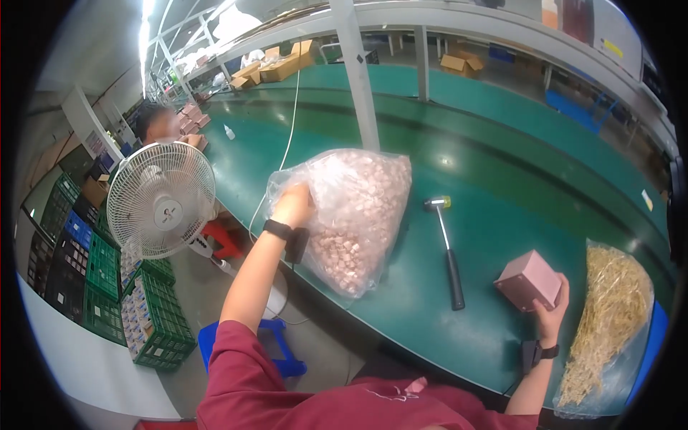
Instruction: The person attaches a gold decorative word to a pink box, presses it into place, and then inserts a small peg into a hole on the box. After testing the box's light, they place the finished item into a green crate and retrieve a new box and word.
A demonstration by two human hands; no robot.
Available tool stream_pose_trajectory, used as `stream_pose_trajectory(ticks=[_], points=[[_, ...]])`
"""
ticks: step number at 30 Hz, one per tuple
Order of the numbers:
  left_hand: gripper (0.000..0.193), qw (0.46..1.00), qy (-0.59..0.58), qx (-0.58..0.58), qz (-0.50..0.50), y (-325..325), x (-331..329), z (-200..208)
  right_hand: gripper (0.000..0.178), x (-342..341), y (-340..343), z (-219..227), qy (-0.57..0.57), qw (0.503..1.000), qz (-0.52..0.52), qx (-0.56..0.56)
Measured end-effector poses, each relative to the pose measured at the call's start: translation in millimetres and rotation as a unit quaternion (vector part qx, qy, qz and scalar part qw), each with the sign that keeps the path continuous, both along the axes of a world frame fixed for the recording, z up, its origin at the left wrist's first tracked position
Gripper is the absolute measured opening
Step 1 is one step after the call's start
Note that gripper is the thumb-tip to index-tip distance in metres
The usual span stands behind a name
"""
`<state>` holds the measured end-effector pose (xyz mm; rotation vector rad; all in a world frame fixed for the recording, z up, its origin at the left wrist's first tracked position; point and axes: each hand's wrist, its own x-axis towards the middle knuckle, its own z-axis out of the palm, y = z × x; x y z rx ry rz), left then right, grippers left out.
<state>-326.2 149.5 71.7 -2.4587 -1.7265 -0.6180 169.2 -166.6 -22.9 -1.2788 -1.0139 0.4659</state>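
Note:
My left hand (294,204) reaches into a large clear plastic bag (351,215) full of small pale-pink blocks; the plastic and blocks hide its fingers. At the right, my right hand (552,309) grips a pink box-shaped block (529,280) by its near right corner, tilted over the green bench. Between bag and box lies a mallet (451,269) with a yellow-and-dark head, metal shaft and black handle. Right of my right hand is a clear bag of thin gold-coloured pieces (605,322).
A white fan (163,201) stands left of the green bench (401,315), with a blue stool (283,351) below. Another person (159,125) sits farther left by stacked pink boxes (192,118). A white post (356,79) rises behind the bag. Green crates (161,344) stand on the floor.

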Motion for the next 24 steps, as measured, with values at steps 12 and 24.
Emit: stream_pose_trajectory(ticks=[12, 24], points=[[0.009, 0.991, -0.053, 0.122, -0.015, -29.0, 0.0, 8.6, 0.065, -7.8, 8.9, 7.8, -0.113, 0.99, -0.051, 0.071], [0.018, 0.961, -0.22, 0.164, -0.016, -157.5, 34.6, 35.1, 0.064, -5.0, 12.5, 9.2, -0.022, 0.993, 0.025, 0.11]])
